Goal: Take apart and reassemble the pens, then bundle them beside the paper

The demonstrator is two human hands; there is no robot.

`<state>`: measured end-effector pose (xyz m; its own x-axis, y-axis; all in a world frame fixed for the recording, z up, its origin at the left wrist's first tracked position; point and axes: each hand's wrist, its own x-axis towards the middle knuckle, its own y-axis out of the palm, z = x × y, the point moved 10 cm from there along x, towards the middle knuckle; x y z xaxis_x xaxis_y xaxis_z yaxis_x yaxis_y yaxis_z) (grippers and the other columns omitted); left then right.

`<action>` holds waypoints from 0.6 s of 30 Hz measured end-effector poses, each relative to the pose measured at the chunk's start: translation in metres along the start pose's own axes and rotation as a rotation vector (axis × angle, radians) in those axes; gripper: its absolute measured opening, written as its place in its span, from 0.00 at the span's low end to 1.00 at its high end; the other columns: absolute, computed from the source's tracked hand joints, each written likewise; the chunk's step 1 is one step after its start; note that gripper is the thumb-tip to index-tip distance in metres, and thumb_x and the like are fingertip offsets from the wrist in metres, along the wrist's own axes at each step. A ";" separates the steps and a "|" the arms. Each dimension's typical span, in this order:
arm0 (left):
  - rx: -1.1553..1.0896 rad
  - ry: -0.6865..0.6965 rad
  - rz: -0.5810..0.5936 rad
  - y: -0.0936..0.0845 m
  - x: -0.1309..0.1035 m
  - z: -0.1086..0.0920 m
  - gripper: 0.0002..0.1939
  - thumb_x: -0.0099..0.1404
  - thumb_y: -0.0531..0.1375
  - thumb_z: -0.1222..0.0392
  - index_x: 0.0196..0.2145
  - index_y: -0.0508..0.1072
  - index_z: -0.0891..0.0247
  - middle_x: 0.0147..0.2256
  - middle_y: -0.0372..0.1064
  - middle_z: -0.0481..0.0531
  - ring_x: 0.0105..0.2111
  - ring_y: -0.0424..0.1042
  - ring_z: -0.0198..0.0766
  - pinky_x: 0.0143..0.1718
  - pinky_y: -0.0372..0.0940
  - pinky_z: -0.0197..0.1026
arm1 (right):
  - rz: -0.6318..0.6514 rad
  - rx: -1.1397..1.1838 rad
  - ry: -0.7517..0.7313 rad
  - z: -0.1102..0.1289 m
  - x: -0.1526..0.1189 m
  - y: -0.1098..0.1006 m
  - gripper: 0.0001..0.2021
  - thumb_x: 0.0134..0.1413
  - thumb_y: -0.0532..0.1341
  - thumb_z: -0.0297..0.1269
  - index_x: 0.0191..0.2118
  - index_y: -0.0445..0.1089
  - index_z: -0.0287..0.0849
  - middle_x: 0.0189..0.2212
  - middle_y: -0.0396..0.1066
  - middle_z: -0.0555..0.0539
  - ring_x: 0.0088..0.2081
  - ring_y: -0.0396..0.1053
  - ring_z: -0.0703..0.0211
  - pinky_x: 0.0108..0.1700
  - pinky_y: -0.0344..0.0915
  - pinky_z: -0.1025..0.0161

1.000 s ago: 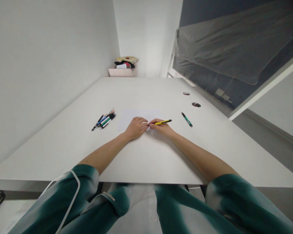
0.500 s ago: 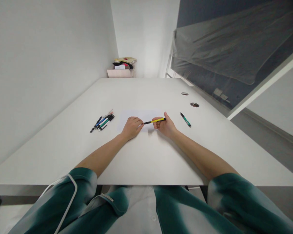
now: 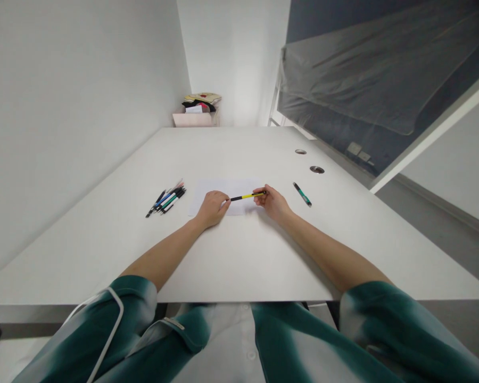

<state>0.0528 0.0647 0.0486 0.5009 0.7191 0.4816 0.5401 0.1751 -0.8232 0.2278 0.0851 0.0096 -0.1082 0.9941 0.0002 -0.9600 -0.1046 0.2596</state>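
Fingers (image 3: 226, 201) of left hand (image 3: 212, 207) and right hand (image 3: 275, 204) pinch a yellow-black pen (image 3: 245, 197) endwise over paper (image 3: 237, 186); any next move likely needs steadiness.

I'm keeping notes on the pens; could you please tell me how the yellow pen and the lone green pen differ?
The yellow pen is held between the left hand and the right hand; the lone green pen lies on the table. The yellow pen runs nearly crosswise, whereas the lone green pen slants, near end rightward. Both are slender, with black parts.
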 end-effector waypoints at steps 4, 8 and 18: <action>-0.060 -0.081 0.005 0.003 0.001 0.014 0.14 0.70 0.48 0.58 0.36 0.72 0.62 0.36 0.73 0.55 0.41 0.69 0.43 0.49 0.61 0.49 | -0.063 -0.324 -0.200 0.014 0.000 -0.009 0.15 0.48 0.61 0.49 0.30 0.72 0.41 0.23 0.71 0.48 0.26 0.66 0.61 0.34 0.63 0.62; -0.099 -0.173 -0.009 0.003 0.001 0.028 0.14 0.69 0.47 0.59 0.33 0.70 0.61 0.33 0.72 0.54 0.39 0.69 0.44 0.46 0.62 0.48 | 0.006 -0.745 -0.343 0.025 -0.011 0.006 0.12 0.52 0.58 0.44 0.31 0.74 0.41 0.26 0.74 0.48 0.29 0.68 0.60 0.36 0.62 0.63; -0.177 -0.270 -0.063 0.001 -0.001 0.036 0.12 0.69 0.47 0.59 0.35 0.69 0.60 0.38 0.71 0.55 0.43 0.68 0.44 0.49 0.62 0.48 | 0.351 -1.505 -0.476 0.011 -0.036 0.065 0.09 0.56 0.58 0.37 0.34 0.76 0.42 0.29 0.76 0.46 0.31 0.70 0.59 0.37 0.59 0.64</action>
<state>0.0286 0.0883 0.0368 0.2780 0.8671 0.4133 0.6854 0.1224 -0.7178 0.1726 0.0427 0.0371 -0.5550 0.8047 0.2108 -0.3076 0.0370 -0.9508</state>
